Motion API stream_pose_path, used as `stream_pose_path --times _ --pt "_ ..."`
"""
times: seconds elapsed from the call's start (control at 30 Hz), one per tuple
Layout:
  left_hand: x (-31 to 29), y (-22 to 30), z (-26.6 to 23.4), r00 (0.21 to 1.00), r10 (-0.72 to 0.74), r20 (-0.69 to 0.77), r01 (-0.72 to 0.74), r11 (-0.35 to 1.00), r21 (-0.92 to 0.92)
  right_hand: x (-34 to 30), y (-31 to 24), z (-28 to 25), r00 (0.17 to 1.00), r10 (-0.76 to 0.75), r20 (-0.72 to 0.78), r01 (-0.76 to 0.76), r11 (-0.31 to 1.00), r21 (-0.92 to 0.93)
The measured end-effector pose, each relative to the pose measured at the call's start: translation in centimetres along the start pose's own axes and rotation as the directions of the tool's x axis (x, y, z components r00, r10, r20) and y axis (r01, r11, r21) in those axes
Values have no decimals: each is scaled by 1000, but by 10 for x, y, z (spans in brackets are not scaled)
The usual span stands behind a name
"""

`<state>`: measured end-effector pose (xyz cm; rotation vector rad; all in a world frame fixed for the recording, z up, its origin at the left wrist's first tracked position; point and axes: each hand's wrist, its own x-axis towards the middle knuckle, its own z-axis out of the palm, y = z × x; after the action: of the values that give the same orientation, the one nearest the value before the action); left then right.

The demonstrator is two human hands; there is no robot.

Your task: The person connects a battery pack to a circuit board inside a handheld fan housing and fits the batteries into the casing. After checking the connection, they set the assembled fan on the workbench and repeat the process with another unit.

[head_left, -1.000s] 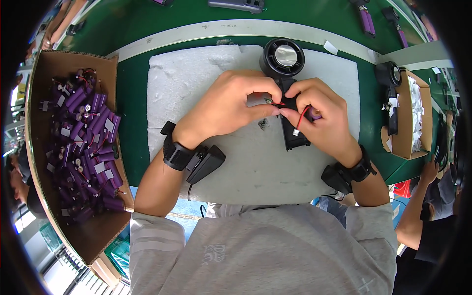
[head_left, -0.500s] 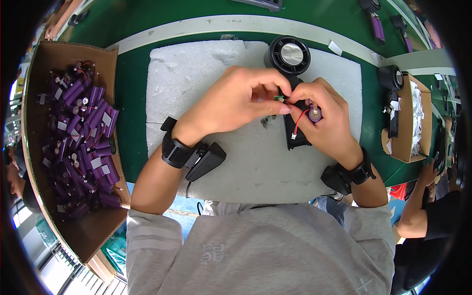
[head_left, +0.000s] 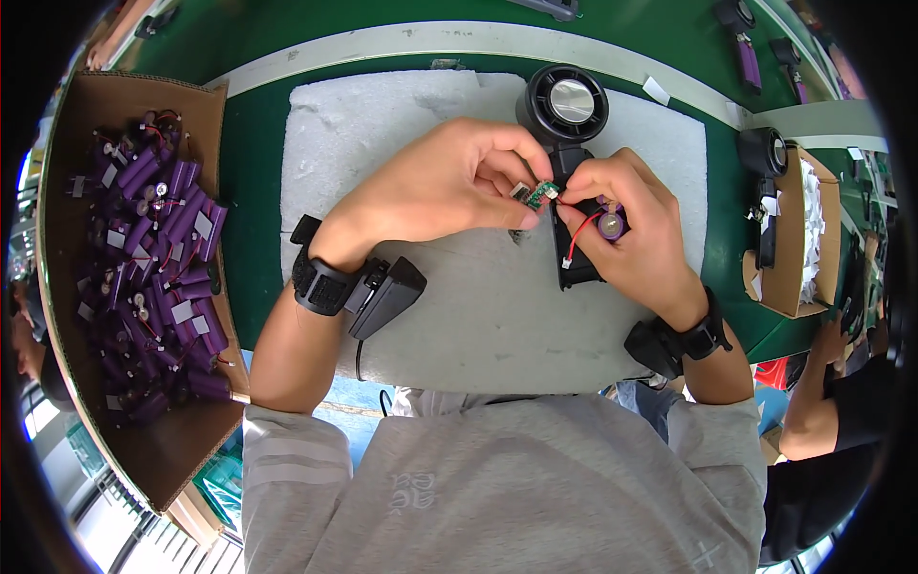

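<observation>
My left hand [head_left: 449, 187] holds a small green circuit board [head_left: 542, 195] at its fingertips, just left of my right fingertips. Curled around a purple battery pack [head_left: 610, 226], my right hand [head_left: 631, 230] has its thumb and index finger pinched near the board. What that pinch grips is too small to make out. From the pack a red wire [head_left: 577, 239] hangs down with a white plug at its end. Beneath both hands lies a black handheld fan, its round head [head_left: 572, 99] pointing away and its handle [head_left: 577, 273] partly hidden by my right hand.
A white foam sheet [head_left: 354, 124] lies under the work on the green table. At left stands a cardboard box [head_left: 191, 469] of purple battery packs [head_left: 182, 220]. Another fan [head_left: 763, 153] and a small carton [head_left: 784, 258] of white pieces are at right, near another person's arm [head_left: 813, 411].
My left hand has shifted slightly left, and its fingers have spread a little. More of the green circuit board now shows. The right hand stays nearly in place with the battery pack.
</observation>
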<state>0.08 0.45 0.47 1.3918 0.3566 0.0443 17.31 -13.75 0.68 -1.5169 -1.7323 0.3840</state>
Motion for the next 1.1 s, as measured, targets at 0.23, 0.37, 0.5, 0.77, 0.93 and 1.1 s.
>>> stream_pose_path --times 0.23,0.37,0.5,0.77,0.93,1.1 --pt "0 -1 5 992 120 -23 -113 974 199 -1 1 3 1000 17 -2 -17 999 28" --pt "-1 -2 4 955 297 1 -263 843 468 0 0 1 999 -20 34 20 1000 -16" --pt "-4 1 5 937 350 -18 -276 768 578 0 1 1 998 -39 54 42 997 -57" --pt "-4 4 11 931 364 16 -310 770 557 -2 2 3 999 -28 39 30 997 -66" --pt "-1 0 19 906 423 -25 -349 778 522 0 2 2 998 -41 46 44 997 -66" --pt "3 -4 22 866 493 -81 -405 788 463 -1 -1 2 999 -20 43 22 999 -35"
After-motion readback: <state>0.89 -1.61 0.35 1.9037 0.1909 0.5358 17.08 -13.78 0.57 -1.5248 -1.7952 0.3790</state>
